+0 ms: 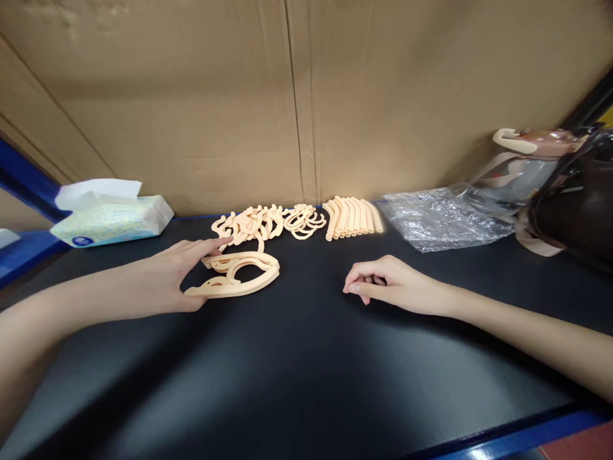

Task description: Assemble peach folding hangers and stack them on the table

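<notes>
My left hand [179, 275] rests on the black table [306, 370] with its thumb and fingers around the left end of a cream plastic hanger piece [244, 275] lying flat. My right hand [387, 284] lies to the right on the table, fingers curled loosely under, holding nothing I can see. Behind the hanger piece lies a row of several cream hook parts [261, 223], and to their right a row of several cream tubes [352, 217].
A tissue pack [112, 217] sits at the back left. Crumpled clear plastic bag [440, 217] lies at the back right, beside a dark bag [575, 217] and a clear container [527, 160]. A cardboard wall [297, 96] stands behind. Blue table edge [550, 434] runs along the front.
</notes>
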{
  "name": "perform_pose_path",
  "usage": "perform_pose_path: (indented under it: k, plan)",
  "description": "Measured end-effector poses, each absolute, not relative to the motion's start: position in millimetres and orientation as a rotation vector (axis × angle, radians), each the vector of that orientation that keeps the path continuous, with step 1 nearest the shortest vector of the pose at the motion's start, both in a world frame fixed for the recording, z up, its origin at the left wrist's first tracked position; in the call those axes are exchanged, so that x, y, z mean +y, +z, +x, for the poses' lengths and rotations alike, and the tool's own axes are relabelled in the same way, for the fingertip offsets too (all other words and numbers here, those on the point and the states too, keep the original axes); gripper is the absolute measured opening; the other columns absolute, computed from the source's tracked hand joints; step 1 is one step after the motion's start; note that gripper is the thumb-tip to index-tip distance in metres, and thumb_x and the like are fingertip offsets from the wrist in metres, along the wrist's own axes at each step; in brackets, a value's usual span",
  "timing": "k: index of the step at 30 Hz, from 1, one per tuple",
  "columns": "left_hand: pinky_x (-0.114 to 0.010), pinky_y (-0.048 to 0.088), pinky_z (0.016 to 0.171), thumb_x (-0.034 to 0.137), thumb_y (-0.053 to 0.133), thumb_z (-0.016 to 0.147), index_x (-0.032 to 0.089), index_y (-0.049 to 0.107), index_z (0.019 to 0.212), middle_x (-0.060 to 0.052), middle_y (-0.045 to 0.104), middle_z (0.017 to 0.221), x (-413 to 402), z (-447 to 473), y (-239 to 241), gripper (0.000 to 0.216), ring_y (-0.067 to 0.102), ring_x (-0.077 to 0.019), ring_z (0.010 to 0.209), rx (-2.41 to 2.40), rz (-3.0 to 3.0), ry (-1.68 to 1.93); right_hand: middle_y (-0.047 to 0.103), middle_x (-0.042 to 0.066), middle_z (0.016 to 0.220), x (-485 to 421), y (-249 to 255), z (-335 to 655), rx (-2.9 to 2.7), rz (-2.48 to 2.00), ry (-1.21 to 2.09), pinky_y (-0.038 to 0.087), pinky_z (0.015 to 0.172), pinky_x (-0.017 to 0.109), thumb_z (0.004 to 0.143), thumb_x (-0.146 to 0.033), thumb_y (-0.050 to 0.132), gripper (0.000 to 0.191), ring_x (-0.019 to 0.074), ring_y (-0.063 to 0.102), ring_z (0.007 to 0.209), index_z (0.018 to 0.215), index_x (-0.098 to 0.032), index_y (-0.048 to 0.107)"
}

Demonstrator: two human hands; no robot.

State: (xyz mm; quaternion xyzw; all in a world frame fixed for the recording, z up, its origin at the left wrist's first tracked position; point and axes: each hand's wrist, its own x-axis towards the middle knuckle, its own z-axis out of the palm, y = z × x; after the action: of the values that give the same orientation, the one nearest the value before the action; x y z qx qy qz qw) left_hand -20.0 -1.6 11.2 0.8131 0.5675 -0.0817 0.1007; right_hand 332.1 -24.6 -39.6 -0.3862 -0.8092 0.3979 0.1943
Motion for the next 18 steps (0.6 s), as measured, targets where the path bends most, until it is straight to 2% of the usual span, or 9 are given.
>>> perform_pose_path:
  k: [7, 18]
  plan:
    - [-0.037, 0.032, 0.102, 0.033, 0.051, 0.072, 0.022, 0.013, 0.144, -0.008, 0.042, 0.131, 0.3, -22.7, 8.0, 0.083, 0.044, -0.0277, 0.12, 1.696, 2.393, -0.242, 0.06, -0.002, 0.062, -24.5, -38.9, 332.0, -2.269, -1.078, 1.12, 0.029, 0.05, 0.02, 0.088, -0.04, 0.049, 0.027, 0.0083, 0.046, 0.054, 0.087, -0.017, 0.063]
    - [-0.037, 0.031, 0.103, 0.025, 0.05, 0.071, 0.021, 0.013, 0.144, -0.008, 0.041, 0.134, 0.9, -23.3, 9.2, 0.082, 0.042, -0.0264, 0.123, 1.676, 2.401, -0.224, 0.06, -0.002, 0.063, -24.3, -38.9, 332.1, -2.277, -1.062, 1.11, 0.029, 0.05, 0.02, 0.089, -0.039, 0.049, 0.026, 0.0077, 0.045, 0.054, 0.088, -0.017, 0.063]
